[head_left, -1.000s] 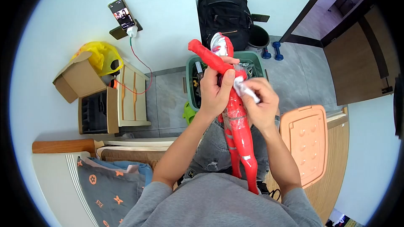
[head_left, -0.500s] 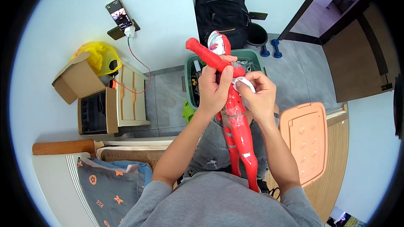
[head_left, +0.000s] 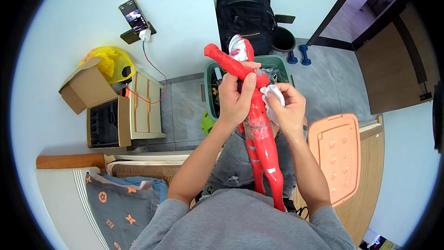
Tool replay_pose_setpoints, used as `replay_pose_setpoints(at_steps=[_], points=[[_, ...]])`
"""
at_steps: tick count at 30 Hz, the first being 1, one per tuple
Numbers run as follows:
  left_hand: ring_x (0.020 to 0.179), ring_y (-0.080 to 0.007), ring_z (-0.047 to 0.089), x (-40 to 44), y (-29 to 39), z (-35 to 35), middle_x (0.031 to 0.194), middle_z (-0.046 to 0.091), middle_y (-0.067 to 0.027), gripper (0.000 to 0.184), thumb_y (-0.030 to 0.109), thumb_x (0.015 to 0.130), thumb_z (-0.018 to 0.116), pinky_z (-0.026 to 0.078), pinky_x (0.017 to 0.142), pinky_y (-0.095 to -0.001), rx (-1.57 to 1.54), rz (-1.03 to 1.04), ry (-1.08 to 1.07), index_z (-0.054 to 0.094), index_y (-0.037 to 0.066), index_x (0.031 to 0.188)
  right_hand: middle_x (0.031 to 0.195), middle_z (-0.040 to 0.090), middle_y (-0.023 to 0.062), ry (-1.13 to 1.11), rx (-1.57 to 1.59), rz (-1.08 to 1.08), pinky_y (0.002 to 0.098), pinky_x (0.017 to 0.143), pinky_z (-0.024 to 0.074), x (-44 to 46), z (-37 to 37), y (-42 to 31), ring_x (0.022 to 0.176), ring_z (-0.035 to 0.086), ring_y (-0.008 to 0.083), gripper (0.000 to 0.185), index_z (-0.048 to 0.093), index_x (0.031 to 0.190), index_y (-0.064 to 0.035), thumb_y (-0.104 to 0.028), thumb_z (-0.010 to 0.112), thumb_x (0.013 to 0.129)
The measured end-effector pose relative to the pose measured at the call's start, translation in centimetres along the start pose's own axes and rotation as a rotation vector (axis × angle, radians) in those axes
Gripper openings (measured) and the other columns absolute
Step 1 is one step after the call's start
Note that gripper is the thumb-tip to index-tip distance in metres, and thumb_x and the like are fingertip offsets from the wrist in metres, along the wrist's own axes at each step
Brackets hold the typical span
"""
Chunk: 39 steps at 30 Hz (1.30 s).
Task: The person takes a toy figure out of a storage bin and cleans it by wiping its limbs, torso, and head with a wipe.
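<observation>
A large red action figure (head_left: 262,132) with a silver-and-red head leans upright over my lap, its legs toward my waist and one arm stretched out to the upper left. Greyish, shiny bands cross its waist and thigh. My left hand (head_left: 237,95) is closed around its upper body and shoulder, thumb on the front. Pinched in the fingers of my right hand (head_left: 290,109) is a crumpled white cloth (head_left: 274,96), right beside the figure's chest. Part of the torso is hidden behind my left hand.
Behind the figure stands a green bin (head_left: 209,81) with assorted items inside. An orange lid (head_left: 334,157) lies at the right. Farther off are a black backpack (head_left: 245,14), blue dumbbells (head_left: 305,55), an open cardboard box (head_left: 124,120) on a cabinet, and a charging phone (head_left: 132,15).
My right hand has moved slightly right, drawing the white cloth away from the figure's chest, where more red shows. My left hand keeps its hold.
</observation>
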<state>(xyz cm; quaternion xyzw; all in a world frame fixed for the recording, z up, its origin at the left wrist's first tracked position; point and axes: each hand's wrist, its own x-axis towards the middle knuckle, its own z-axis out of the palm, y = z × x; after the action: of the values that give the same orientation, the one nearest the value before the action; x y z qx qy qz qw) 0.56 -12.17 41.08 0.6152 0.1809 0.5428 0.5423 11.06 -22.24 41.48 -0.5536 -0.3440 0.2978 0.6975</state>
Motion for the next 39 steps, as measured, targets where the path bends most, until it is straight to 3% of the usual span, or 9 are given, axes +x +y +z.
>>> replay_pose_setpoints(at_steps=[15,17,21,24,27,29,33,37,39], points=[[0.086,-0.0133,0.063,-0.1,-0.4,0.0,0.102,0.068,-0.008,0.023,0.02,0.099,0.056,0.049,0.079,-0.0287,-0.025,-0.007,-0.003,0.061,0.002,0.112,0.091,0.068,0.0042,-0.149,-0.113,-0.009,0.0222,0.072,0.0507,-1.4,-0.7,0.2,0.081,0.062,0.0069,0.018,0.064,0.1,0.0022,0.0,0.073,0.084],[0.084,-0.0126,0.063,0.0,-0.5,0.1,0.098,0.068,-0.0071,0.022,0.019,0.099,0.056,0.049,0.078,-0.0281,0.006,0.031,0.009,0.061,0.002,0.112,0.089,0.064,0.0015,-0.11,-0.131,0.02,0.0188,0.064,0.0458,-1.3,-0.4,-0.3,0.069,0.056,0.0027,0.014,0.068,0.094,0.0024,0.002,0.073,0.081],[0.083,-0.0113,0.062,-0.1,0.5,0.1,0.096,0.068,-0.0062,0.022,0.019,0.1,0.056,0.049,0.077,-0.0275,-0.07,-0.061,-0.016,0.062,0.002,0.112,0.089,0.063,0.0014,-0.064,-0.169,-0.04,0.019,0.063,0.0454,-1.4,-0.6,0.4,0.07,0.056,0.0028,0.014,0.068,0.095,0.0024,0.002,0.073,0.082],[0.082,-0.0098,0.061,-0.1,0.0,-0.1,0.095,0.068,-0.0058,0.023,0.02,0.1,0.055,0.049,0.076,-0.0268,-0.036,-0.03,-0.009,0.062,0.002,0.113,0.092,0.068,0.0047,-0.132,-0.143,0.045,0.0218,0.072,0.0503,-1.6,-0.8,0.1,0.081,0.063,0.0071,0.017,0.065,0.1,0.0024,0.001,0.073,0.085],[0.082,-0.0091,0.06,-0.2,0.1,0.0,0.096,0.068,-0.0056,0.024,0.019,0.1,0.055,0.048,0.076,-0.0264,-0.063,-0.023,-0.002,0.062,0.001,0.114,0.093,0.067,0.0042,-0.16,-0.186,0.014,0.0223,0.073,0.0503,-1.3,-0.8,0.0,0.082,0.062,0.0076,0.017,0.066,0.1,0.0032,-0.001,0.073,0.085],[0.082,-0.0094,0.06,0.0,0.0,0.0,0.096,0.068,-0.0057,0.023,0.018,0.1,0.055,0.048,0.076,-0.0262,-0.03,0.0,-0.012,0.062,0.002,0.114,0.088,0.064,0.003,-0.051,-0.284,-0.137,0.0203,0.064,0.0471,-0.7,-0.1,0.2,0.071,0.059,0.0043,0.016,0.068,0.097,0.003,-0.001,0.074,0.082],[0.082,-0.0098,0.061,-0.1,0.2,-0.2,0.097,0.068,-0.0061,0.023,0.019,0.1,0.054,0.049,0.076,-0.0265,-0.037,-0.038,0.003,0.062,0.001,0.114,0.093,0.066,0.004,-0.093,-0.217,-0.031,0.0228,0.073,0.0496,-1.0,-0.1,-0.3,0.083,0.062,0.0085,0.018,0.067,0.1,0.0039,-0.003,0.074,0.085],[0.083,-0.0105,0.061,-0.1,-0.1,0.0,0.1,0.068,-0.0066,0.024,0.02,0.101,0.054,0.049,0.078,-0.0269,-0.037,-0.008,0.012,0.061,0.001,0.114,0.093,0.066,0.004,-0.137,-0.103,0.026,0.0232,0.073,0.0496,-1.5,-0.4,-0.1,0.083,0.062,0.0085,0.018,0.067,0.1,0.0038,-0.004,0.074,0.085],[0.083,-0.0106,0.062,0.0,0.0,0.1,0.101,0.069,-0.007,0.024,0.019,0.1,0.054,0.049,0.079,-0.0269,-0.032,-0.015,0.001,0.061,0.001,0.115,0.093,0.066,0.0043,-0.083,-0.331,-0.093,0.023,0.074,0.0496,-1.1,-0.5,0.1,0.084,0.062,0.0081,0.017,0.067,0.1,0.0035,-0.003,0.074,0.085]])
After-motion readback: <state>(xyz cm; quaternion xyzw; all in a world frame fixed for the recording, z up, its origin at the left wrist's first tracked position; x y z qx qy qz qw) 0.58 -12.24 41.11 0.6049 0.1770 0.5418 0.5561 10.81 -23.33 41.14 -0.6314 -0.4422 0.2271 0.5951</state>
